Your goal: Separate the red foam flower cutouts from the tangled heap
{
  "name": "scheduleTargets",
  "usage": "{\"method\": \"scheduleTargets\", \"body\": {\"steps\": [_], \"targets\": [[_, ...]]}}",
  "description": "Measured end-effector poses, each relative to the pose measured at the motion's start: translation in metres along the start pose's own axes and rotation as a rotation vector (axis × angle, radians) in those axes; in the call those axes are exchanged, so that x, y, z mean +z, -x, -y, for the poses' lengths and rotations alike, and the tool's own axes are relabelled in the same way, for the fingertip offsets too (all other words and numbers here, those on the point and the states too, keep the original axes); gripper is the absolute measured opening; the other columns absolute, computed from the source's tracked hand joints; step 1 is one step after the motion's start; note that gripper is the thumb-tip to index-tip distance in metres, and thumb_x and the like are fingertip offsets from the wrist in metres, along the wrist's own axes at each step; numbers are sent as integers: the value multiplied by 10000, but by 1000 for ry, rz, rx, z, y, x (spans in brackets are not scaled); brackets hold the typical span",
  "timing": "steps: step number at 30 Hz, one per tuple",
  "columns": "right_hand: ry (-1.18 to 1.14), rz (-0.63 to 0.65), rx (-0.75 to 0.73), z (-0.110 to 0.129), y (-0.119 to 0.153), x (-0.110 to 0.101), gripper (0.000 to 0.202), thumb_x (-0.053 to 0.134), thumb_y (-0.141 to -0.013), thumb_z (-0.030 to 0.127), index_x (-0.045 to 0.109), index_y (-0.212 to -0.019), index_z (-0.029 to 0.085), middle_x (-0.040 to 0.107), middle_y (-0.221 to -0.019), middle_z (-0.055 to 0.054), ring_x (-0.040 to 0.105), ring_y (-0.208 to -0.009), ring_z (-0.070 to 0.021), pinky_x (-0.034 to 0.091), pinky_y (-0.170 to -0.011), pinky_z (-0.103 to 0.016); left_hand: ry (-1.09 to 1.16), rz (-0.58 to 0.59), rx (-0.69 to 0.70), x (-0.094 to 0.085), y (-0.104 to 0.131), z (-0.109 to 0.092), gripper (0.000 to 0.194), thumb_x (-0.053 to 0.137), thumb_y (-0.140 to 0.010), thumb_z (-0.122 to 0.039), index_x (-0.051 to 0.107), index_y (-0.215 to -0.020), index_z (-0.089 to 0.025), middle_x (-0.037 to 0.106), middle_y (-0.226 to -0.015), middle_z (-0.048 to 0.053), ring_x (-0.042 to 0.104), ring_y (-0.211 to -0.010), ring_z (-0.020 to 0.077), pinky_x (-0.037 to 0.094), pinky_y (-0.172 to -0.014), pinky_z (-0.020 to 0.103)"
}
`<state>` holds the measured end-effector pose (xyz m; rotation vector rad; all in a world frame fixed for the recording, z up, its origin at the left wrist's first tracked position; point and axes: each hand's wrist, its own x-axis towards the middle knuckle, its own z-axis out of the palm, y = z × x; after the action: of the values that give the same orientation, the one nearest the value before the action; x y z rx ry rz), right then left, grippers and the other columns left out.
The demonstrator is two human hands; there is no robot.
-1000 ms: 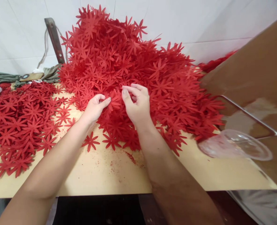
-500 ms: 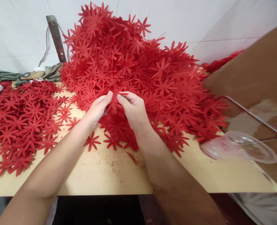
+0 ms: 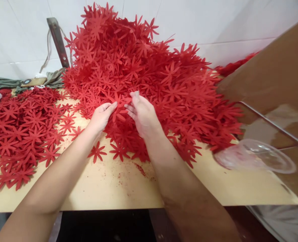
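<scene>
My left hand (image 3: 102, 115) pinches the left edge of a red flower-shaped piece (image 3: 119, 109) between thumb and fingers, in front of the large pile. Close to the right side of that piece is my right hand (image 3: 142, 112), its fingers apart; no piece shows in its grasp. A large heap of red flower cut-outs (image 3: 139, 67) rises behind both hands. Below them, single red flowers lie on the pale tabletop (image 3: 96, 188).
A lower pile of red flowers (image 3: 25, 127) spreads at the left. A clear plastic container (image 3: 255, 156) lies at the right beside a brown cardboard sheet (image 3: 272, 74). A metal bar (image 3: 59, 42) stands against the tiled wall, near grey-green cloth (image 3: 2, 82).
My right hand has let go of the flower piece and its fingers have spread. My left hand still holds the piece, slightly further left. The whole view has shifted a little.
</scene>
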<state>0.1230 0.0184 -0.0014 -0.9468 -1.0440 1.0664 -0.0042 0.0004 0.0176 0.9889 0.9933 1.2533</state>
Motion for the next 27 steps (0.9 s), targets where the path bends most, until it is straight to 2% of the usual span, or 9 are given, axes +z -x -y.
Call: {"method": "scheduleTargets", "body": {"steps": [3, 7, 10, 13, 16, 19, 23, 25, 27], "targets": [[37, 138, -68, 6, 10, 8, 477, 698, -625, 579, 648, -914, 204, 687, -1006, -40, 632, -1040, -164, 519, -927, -327, 10, 19, -33, 1, 1, 0, 360, 677, -758, -345, 446, -556, -155, 437, -447, -76, 382, -410, 31, 319, -472, 175], [21, 271, -54, 8, 17, 11, 346, 738, -623, 474, 656, -808, 193, 666, -767, 5, 638, -796, -127, 535, -841, -313, 28, 38, -30, 1, 1, 1, 329, 579, -840, -316, 482, -577, -144, 473, -464, -62, 405, -425, 31, 328, -485, 173], [-13, 163, -62, 5, 15, 10, 224, 711, -672, 389, 597, -685, 197, 593, -638, 43, 586, -660, -94, 532, -757, -282, 16, 110, -11, 2, 2, 2, 306, 555, -854, -332, 513, -616, -143, 504, -495, -60, 423, -452, 29, 339, -509, 168], [-57, 12, -56, -1, 7, 3, 242, 648, -729, 389, 523, -642, 201, 578, -617, 40, 573, -613, -93, 531, -690, -271, -1, 201, -14, 3, 5, 0, 237, 687, -750, -287, 521, -655, -147, 532, -542, -74, 417, -464, 18, 315, -502, 159], [-56, -88, -28, -6, -2, -5, 257, 610, -750, 448, 510, -737, 211, 643, -759, 7, 624, -686, -104, 536, -666, -262, -11, 226, -4, 3, 6, -2, 199, 729, -700, -222, 547, -681, -142, 549, -575, -72, 422, -484, 17, 305, -503, 158], [-24, -121, -9, -7, -6, -9, 361, 571, -750, 567, 524, -878, 233, 656, -920, -20, 656, -779, -117, 540, -665, -263, -57, 143, 37, 2, 4, -1, 273, 706, -729, -271, 505, -597, -143, 479, -512, -73, 379, -462, 24, 296, -492, 173], [25, 128, 11, 4, 5, 2, 476, 547, -713, 667, 574, -886, 224, 661, -865, -22, 650, -790, -129, 539, -697, -283, -74, 33, 60, -1, -1, 2, 339, 672, -755, -372, 492, -574, -150, 457, -492, -62, 405, -477, 39, 323, -507, 181], [45, 265, 20, 9, 15, 10, 446, 655, -650, 608, 596, -831, 205, 658, -792, -5, 634, -752, -119, 532, -731, -279, -72, 2, 67, -2, -3, 4, 363, 668, -754, -402, 492, -564, -147, 451, -486, -57, 428, -492, 43, 344, -525, 179], [64, 297, 5, 9, 20, 15, 390, 745, -594, 495, 607, -794, 191, 652, -757, 8, 615, -722, -113, 521, -756, -278, -57, -8, 58, -3, -4, 5, 395, 642, -767, -438, 484, -550, -148, 434, -470, -56, 427, -486, 44, 357, -534, 181]]}}
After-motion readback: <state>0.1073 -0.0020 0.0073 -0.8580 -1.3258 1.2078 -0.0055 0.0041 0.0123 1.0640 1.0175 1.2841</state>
